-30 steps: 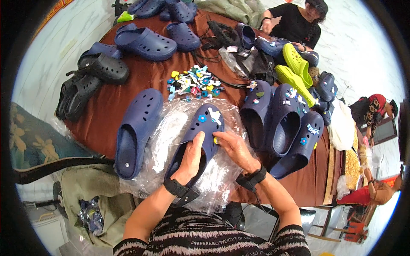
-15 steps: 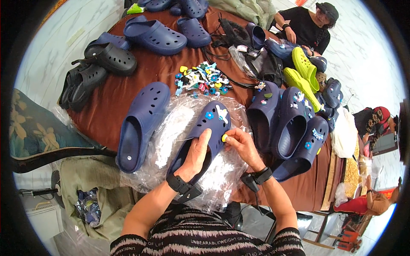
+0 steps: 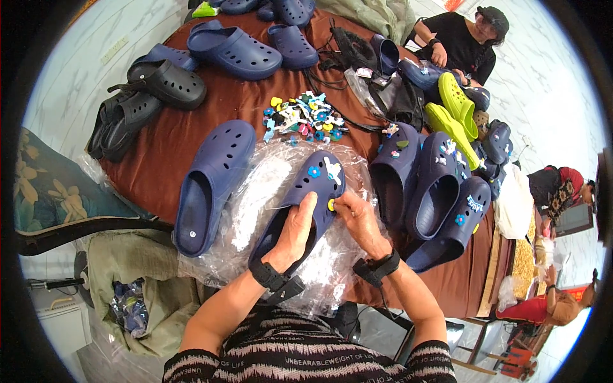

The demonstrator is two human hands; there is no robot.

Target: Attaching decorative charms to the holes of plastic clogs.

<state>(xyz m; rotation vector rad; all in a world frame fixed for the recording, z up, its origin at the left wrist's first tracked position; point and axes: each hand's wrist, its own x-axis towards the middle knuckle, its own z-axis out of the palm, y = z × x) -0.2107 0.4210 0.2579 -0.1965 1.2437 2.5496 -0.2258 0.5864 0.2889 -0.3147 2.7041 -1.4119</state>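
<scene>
Brown cloth (image 3: 223,105) spreads out wide under lots of other shoes (image 3: 236,52). Our left hand (image 3: 290,233) holds a blue shoe (image 3: 311,188) on top of crinkly clear plastic (image 3: 246,204), right in front of us. Our right hand (image 3: 359,220) pinches a little yellow charm (image 3: 331,204) at the shoe's right side. A blue flower (image 3: 313,172) and a white charm (image 3: 332,168) sit on the shoe's top. Past its toe lies a heap of bright charms (image 3: 303,118).
</scene>
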